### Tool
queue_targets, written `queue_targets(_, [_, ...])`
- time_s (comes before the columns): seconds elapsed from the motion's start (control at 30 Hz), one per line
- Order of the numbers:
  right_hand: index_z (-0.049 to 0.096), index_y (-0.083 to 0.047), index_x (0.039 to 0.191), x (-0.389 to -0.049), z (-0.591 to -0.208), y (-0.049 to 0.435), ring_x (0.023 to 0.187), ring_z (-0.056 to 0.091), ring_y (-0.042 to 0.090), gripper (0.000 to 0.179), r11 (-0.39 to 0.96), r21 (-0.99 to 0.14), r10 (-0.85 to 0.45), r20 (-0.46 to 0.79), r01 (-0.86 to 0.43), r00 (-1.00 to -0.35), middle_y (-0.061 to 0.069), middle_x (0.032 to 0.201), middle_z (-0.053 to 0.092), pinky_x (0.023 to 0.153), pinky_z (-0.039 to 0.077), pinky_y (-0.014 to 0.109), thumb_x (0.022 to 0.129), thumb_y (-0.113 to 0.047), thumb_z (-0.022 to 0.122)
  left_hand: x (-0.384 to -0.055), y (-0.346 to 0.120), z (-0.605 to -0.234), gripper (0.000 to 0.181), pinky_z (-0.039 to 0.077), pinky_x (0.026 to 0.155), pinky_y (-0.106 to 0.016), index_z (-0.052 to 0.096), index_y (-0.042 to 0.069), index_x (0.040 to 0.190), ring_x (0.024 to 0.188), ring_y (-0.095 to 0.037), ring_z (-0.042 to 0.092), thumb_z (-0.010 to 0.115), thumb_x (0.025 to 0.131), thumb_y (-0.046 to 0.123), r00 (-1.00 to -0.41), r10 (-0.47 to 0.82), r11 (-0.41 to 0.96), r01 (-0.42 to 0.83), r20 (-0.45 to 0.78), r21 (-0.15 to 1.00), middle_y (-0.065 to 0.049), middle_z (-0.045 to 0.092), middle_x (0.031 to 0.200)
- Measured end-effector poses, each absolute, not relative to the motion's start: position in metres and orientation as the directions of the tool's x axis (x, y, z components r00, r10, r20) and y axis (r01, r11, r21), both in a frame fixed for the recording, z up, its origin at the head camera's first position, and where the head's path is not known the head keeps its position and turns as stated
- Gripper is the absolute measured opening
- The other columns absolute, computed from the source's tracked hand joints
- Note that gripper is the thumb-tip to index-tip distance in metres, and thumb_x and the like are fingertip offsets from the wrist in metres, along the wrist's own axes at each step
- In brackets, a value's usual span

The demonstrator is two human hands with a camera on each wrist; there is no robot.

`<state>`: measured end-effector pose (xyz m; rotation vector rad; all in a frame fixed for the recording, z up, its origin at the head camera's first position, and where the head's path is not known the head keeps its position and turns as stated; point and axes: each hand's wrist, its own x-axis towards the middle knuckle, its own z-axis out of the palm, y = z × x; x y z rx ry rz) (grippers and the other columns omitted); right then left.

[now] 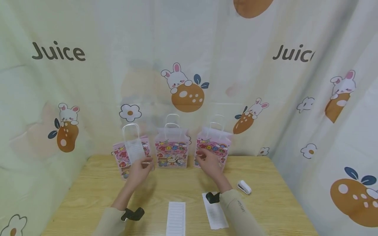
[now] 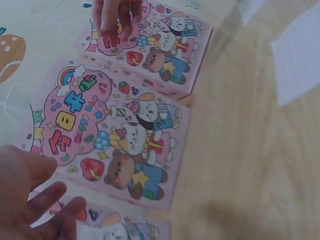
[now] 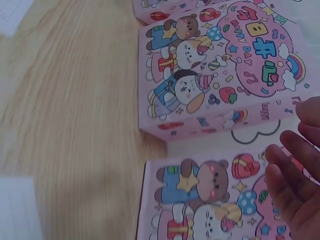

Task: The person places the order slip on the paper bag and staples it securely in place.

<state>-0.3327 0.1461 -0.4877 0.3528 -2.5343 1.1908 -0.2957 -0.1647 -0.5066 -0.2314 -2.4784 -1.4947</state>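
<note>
Three pink paper gift bags with cartoon animals stand in a row in the head view: the left bag [image 1: 121,157], the middle bag [image 1: 172,150] and the right bag [image 1: 212,144]. A white lined paper slip [image 1: 135,150] is at the front of the left bag, below its handle. My left hand [image 1: 139,172] is in front of that bag and slip; the left wrist view shows its fingers [image 2: 50,200] spread apart, gripping nothing. Before the right bag is my right hand [image 1: 210,161], its fingers loosely bent and holding nothing; whether they touch the bag I cannot tell.
Two more white slips lie on the wooden table [image 1: 260,203]: a lined slip [image 1: 176,218] near the front middle and another slip [image 1: 217,214] under my right wrist. A small white stapler-like device [image 1: 244,187] lies to the right. Behind the bags hangs a printed curtain [image 1: 251,75].
</note>
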Motion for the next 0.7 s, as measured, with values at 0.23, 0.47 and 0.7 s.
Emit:
queue_targets(0.23, [0.069,-0.006,0.107,-0.344,-0.483,0.130,0.084,0.063,0.020,0.017,0.590,-0.730,-0.070,0.382,-0.347,-0.922,0.005,0.099,0.071,0.074,0.054,0.038,0.091,-0.014,0.069,-0.320,-0.154,-0.490,0.044,0.054,0.085,-0.041,0.052,-0.001,0.135,0.102,-0.034,0.063,0.064,0.094,0.010,-0.937,-0.033,0.443,0.298,0.348,0.846,-0.020,0.059,0.126])
queue_targets(0.47, [0.070,-0.009,0.103,-0.343,-0.492,0.127,0.076,0.059,0.014,0.014,0.582,-0.746,-0.075,0.346,-0.323,-0.935,-0.001,0.092,0.069,0.068,0.052,0.032,0.092,-0.018,0.068,-0.336,-0.146,-0.488,0.059,0.054,0.082,-0.042,0.041,0.000,0.144,0.101,-0.042,0.064,0.066,0.091,0.003,-0.908,-0.035,0.409,0.368,0.417,0.835,-0.028,0.055,0.128])
queue_targets(0.7, [0.071,-0.007,0.097,-0.337,-0.499,0.134,0.073,0.059,0.013,0.008,0.560,-0.752,-0.098,0.358,-0.349,-0.929,-0.001,0.084,0.068,0.068,0.052,0.031,0.091,-0.013,0.069,-0.350,-0.135,-0.484,0.044,0.057,0.072,-0.038,0.059,0.001,0.129,0.085,-0.032,0.070,0.073,0.089,0.013,-0.852,-0.090,0.435,0.431,0.515,0.790,-0.022,0.065,0.116])
